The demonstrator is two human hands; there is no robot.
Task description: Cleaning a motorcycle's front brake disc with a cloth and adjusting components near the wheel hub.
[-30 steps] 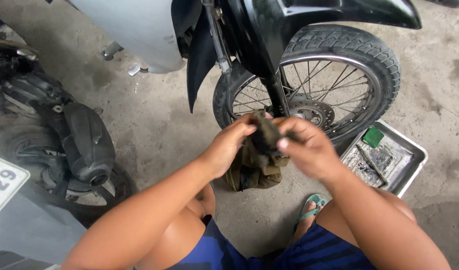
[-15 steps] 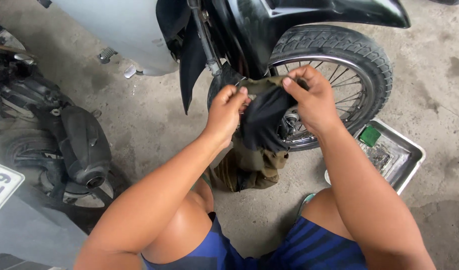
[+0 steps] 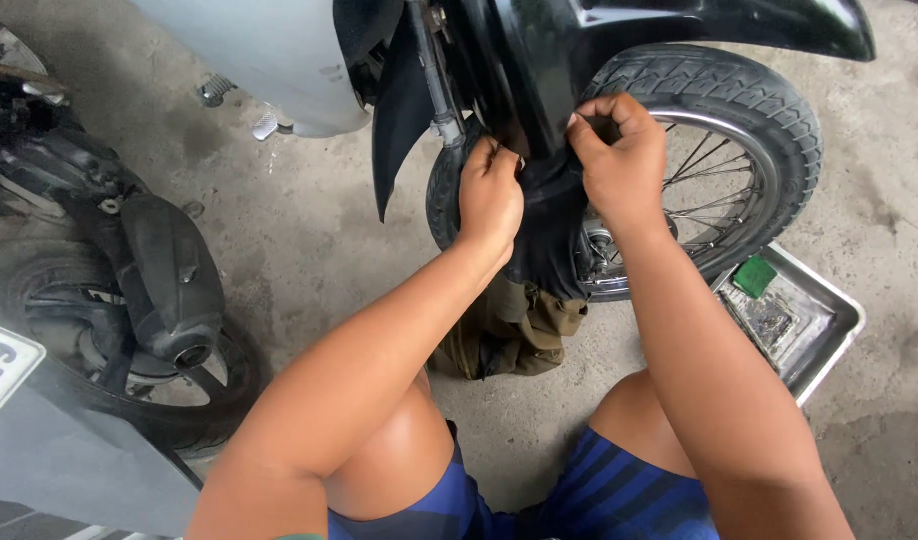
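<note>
1. Gripping a black cloth with left hand closed, against the motorcycle's front wheel.
2. Pinching the same cloth with right hand closed, beside the fork.
3. Lying nearby on the floor: metal tray, olive rag.

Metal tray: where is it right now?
In the head view the metal tray lies on the concrete floor at lower right, just below the motorcycle's front wheel and beside the person's right forearm; a small green block sits in it.

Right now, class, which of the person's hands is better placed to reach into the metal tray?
Right. The right hand is on the tray's side; the left hand would probably have to cross over.
</note>
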